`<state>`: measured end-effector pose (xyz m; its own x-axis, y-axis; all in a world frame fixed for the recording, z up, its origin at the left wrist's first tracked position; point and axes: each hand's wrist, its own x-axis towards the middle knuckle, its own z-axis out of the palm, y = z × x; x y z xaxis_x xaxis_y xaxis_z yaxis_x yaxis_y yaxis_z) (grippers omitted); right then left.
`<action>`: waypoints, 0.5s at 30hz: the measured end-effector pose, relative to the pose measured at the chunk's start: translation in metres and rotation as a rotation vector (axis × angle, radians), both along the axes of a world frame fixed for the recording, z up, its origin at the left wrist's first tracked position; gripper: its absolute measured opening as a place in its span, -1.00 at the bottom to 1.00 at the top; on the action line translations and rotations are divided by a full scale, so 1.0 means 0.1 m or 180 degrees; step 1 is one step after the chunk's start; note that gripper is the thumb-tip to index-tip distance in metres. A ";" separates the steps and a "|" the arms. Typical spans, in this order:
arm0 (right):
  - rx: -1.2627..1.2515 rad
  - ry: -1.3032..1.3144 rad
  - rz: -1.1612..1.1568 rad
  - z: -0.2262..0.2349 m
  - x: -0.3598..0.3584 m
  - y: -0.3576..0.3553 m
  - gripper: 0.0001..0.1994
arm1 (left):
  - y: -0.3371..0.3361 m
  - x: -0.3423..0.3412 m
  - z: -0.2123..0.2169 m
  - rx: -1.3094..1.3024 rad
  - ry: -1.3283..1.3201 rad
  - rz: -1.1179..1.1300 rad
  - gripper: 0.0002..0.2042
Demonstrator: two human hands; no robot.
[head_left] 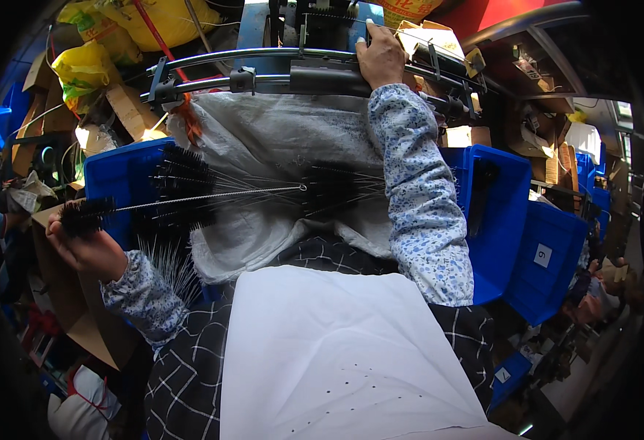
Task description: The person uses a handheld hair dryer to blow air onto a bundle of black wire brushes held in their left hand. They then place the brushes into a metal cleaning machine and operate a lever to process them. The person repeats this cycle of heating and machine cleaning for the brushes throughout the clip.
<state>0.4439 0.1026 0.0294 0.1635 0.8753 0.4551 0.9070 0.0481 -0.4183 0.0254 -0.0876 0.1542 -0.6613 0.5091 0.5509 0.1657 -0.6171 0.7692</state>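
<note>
My left hand [91, 253], at the left, is closed around the black bristle head of a tube brush [87, 216]. The brush's twisted wire stem [212, 196] stretches right across my lap and ends in a small loop. At the top, my right hand [382, 57] lies over the rail of a blue and metal machine [329, 77], its visible fingers apart. Whether those fingertips press on a small part cannot be made out. Bundles of more black brushes [186, 187] lie on a pale cloth [263, 125] over my lap, stems pointing inward.
Blue bins [494, 220] stand at both sides of my lap. An open cardboard box [80, 308] is below my left hand. Yellow bags [83, 70] and cartons crowd the upper left. A white sheet [337, 345] hangs over my front.
</note>
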 end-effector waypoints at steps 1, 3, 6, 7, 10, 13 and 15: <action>-0.0092 -0.0025 -0.0024 0.05 -0.03 -0.01 -0.62 | 0.01 0.00 -0.01 -0.0009 0.0010 0.0013 -0.71; -0.0276 -0.0049 -0.0061 0.14 -0.12 -0.04 -0.62 | 0.03 0.03 -0.03 -0.0083 0.0219 0.0194 -0.71; -0.0140 -0.0020 -0.0042 0.14 -0.31 -0.01 -0.69 | 0.05 0.09 -0.03 -0.0329 0.0818 0.0591 -0.73; -0.0096 -0.0009 -0.0047 0.14 -0.38 0.00 -0.72 | 0.06 0.12 -0.02 -0.0441 0.0895 0.0664 -0.75; -0.0105 -0.0068 -0.0052 0.15 -0.48 0.02 -0.77 | 0.08 0.27 0.03 -0.0661 0.0875 0.0682 -0.74; -0.0049 -0.0112 0.0026 0.12 -0.46 0.03 -0.78 | 0.07 0.35 0.07 -0.0736 0.1619 0.1036 -0.74; -0.0023 -0.0183 0.0057 0.10 -0.38 0.01 -0.77 | 0.07 0.34 0.04 -0.0861 0.3718 0.2167 -0.74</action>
